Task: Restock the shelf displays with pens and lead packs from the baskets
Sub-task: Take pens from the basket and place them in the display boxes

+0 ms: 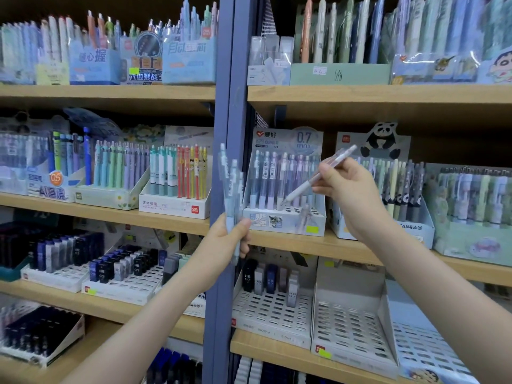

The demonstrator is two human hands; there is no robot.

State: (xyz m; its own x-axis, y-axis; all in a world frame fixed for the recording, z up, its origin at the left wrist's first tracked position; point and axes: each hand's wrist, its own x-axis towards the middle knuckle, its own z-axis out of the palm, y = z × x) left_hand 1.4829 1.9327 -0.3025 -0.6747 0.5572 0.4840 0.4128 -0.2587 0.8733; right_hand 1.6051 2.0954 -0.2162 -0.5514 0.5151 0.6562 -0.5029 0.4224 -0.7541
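My left hand grips a small bunch of translucent pale blue pens, held upright in front of the blue shelf post. My right hand holds a single clear pen with a white grip, tilted with its tip down toward the open holes in the front row of the 0.7 mm pen display box. That box stands on the middle right shelf, with several pastel pens filling its back rows. No basket is in view.
A panda pen display stands right of the 0.7 mm box. White lead-pack trays sit on the shelf below, the right ones holding nothing. More pen boxes and lead racks fill the left bay. A blue upright post divides the bays.
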